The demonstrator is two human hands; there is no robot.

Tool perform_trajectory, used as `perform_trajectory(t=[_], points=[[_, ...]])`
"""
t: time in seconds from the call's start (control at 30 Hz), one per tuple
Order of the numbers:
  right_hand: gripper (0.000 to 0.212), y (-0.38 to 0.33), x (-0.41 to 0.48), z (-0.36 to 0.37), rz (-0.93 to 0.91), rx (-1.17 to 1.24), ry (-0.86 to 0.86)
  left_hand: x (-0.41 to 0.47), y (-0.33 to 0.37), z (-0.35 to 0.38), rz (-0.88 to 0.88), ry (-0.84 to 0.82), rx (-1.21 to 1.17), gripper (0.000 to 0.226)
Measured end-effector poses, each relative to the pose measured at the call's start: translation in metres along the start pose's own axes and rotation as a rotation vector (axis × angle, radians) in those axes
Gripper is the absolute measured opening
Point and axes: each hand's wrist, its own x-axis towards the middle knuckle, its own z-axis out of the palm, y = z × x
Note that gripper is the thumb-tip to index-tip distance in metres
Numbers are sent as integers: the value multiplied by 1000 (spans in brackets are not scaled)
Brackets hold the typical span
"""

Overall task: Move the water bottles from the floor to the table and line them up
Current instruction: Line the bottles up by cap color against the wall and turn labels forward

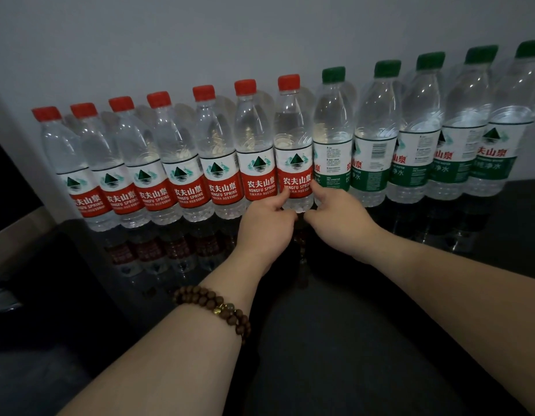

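Along the wall, a row of water bottles stands upright on the glossy black table (335, 310). Several red-capped, red-labelled bottles (182, 163) fill the left part and several green-capped, green-labelled bottles (416, 139) the right part. The rightmost red-capped bottle (293, 145) stands at the middle of the row. My left hand (266, 225), with a bead bracelet on its wrist, grips this bottle's lower left side, thumb on the label. My right hand (339, 220) presses the bottle's lower right side, with its fingers in the gap beside the first green-capped bottle (332, 139).
A plain grey wall (260, 31) rises right behind the row. The table's left edge runs near the first red-capped bottle, with a dark drop and a pale ledge (17, 223) beyond it. The tabletop mirrors the bottles.
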Motion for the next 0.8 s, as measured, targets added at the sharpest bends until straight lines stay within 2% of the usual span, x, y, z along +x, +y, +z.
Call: perform_trajectory(t=[0.17,0.37,0.47,0.53,0.63,0.7,0.8], points=[[57,2,0,1,51,77,123,0,2,0,-36,11,-3,60],[65,1,1,3,68,1,36,-1,3,-1,-48,8,7,60],[62,2,2,3,64,40,65,-3,6,-1,-40,38,7,54],[50,3,1,1,80,164,146,-5,8,-1,-27,86,8,43],[29,4,-1,-5,152,315,385,-9,12,0,18,140,36,30],[25,8,-3,-14,184,310,518,-12,18,3,79,130,87,28],[23,17,-7,-31,292,291,585,-19,31,18,125,76,74,29]])
